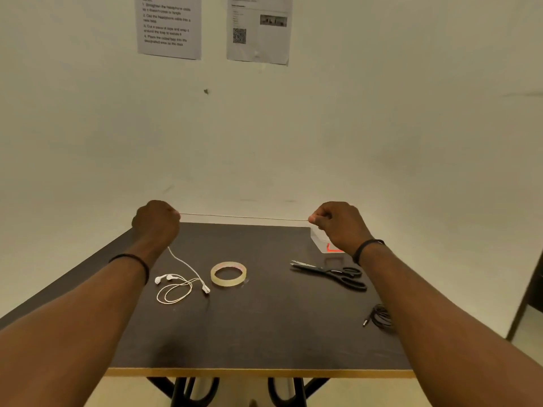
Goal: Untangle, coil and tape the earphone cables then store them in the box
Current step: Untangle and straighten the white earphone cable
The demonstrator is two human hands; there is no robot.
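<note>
2 hands stretch 1 white cable; 1 tape roll.

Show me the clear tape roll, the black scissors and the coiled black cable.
Clear tape roll [228,279]: head view, near rim.
Black-handled scissors [327,271]: head view, pivot.
Coiled black cable [380,316]: head view, coil.

matt dark table, glossy tape — clear plastic

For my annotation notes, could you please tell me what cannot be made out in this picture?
- Box, head view: mostly hidden behind the right hand.
- Black cable: partly covered by the right forearm.
- White earphone cable: its ends vanish inside the left hand and the right hand.
- Wall sheets: cut off by the top edge, print blurred.
</note>
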